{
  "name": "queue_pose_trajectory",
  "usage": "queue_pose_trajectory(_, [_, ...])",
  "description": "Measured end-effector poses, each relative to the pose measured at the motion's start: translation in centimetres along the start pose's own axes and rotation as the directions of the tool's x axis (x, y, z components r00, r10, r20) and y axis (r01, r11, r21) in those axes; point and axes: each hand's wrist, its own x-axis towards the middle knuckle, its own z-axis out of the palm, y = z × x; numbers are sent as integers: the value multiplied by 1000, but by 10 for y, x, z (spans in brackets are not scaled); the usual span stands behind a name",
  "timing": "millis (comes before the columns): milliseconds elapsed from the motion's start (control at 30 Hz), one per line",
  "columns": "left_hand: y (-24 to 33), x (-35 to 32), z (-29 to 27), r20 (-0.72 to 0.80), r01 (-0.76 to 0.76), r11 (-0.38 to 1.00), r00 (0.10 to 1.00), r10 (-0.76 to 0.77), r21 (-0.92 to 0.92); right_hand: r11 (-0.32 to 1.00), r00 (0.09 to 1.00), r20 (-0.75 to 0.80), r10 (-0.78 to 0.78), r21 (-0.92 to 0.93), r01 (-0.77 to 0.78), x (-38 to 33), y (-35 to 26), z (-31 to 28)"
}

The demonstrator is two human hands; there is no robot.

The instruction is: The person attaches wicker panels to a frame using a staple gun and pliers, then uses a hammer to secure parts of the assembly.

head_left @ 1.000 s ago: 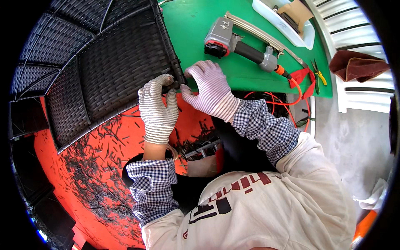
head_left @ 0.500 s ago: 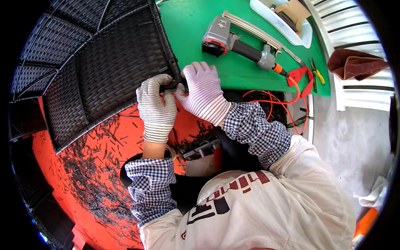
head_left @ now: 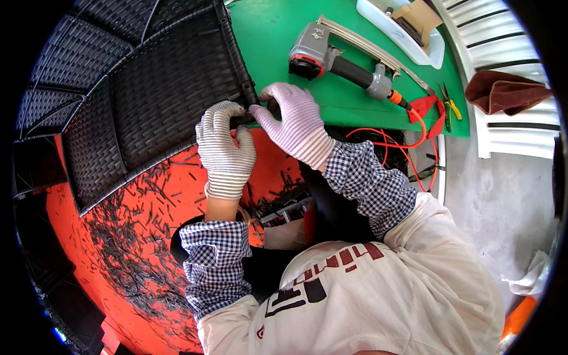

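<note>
A black woven rattan panel (head_left: 171, 83) rises at the left, part of a larger woven piece of furniture, with its near right corner between my hands. My left hand (head_left: 226, 154), in a white striped knit glove, is closed at that corner with its fingertips on the lower edge. My right hand (head_left: 296, 125), in a pale purple striped glove, pinches the corner from the right with thumb and curled forefinger. Whatever small strand or end lies between the fingertips is hidden.
On the green tabletop (head_left: 266, 53) lie a grey and black pneumatic stapler (head_left: 337, 59) with an orange hose (head_left: 421, 127), yellow-handled pliers (head_left: 452, 108) and a white tray (head_left: 435, 50). Black strip offcuts (head_left: 130, 260) litter the red surface (head_left: 71, 231). A brown cloth (head_left: 506, 93) hangs at the right.
My right hand has turned and shifted slightly right, its fingers now more curled and its thumb nearer the corner. My left hand has moved slightly up and right, staying at the panel's edge.
</note>
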Motion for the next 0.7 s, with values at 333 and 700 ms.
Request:
queue_pose_trajectory(333, [-6, 2, -4, -66, 27, 989, 997, -37, -144, 956, 985, 92, 147, 243, -165, 14, 3, -7])
queue_pose_trajectory(700, [-8, 3, -14, 27, 92, 986, 996, -89, -136, 982, 961, 226, -162, -54, 178, 4, 3, -2])
